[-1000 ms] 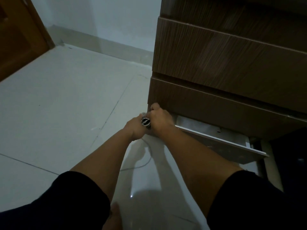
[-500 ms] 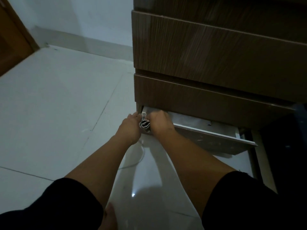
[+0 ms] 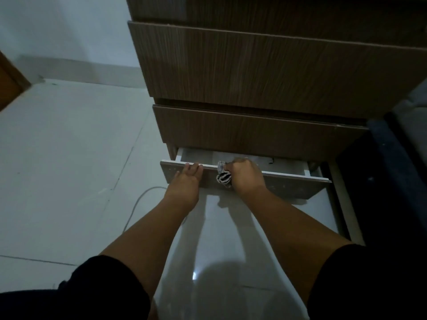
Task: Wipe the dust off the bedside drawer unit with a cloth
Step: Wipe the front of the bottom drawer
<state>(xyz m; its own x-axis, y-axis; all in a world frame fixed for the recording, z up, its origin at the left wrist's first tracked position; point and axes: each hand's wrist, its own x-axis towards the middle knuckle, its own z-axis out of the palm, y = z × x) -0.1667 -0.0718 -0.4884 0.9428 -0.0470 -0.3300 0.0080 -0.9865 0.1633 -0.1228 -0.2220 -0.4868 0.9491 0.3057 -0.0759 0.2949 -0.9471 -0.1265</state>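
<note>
From the head camera, looking down past two bare forearms and black sleeves, the wooden bedside drawer unit stands against a pale wall, its two upper drawer fronts closed. The bottom drawer is pulled part-way out, so its white inside shows behind the grey front panel.

The left hand lies flat against the left part of that front panel, fingers fairly straight, their tips hooked just over the panel's top edge; it holds nothing else.

The right hand is curled into a fist round a striped black-and-white cloth and sits on the top edge of the same panel, knuckles reaching over into the drawer opening. The cloth bunches out of the fist on its left side, draped over the rim and down the front face, so it lies between the two hands, touching the right and just apart from the left.

On the white tiled floor a thin pale cable curves past the left forearm. A brown door edge shows at far left, dark bedding at right.
</note>
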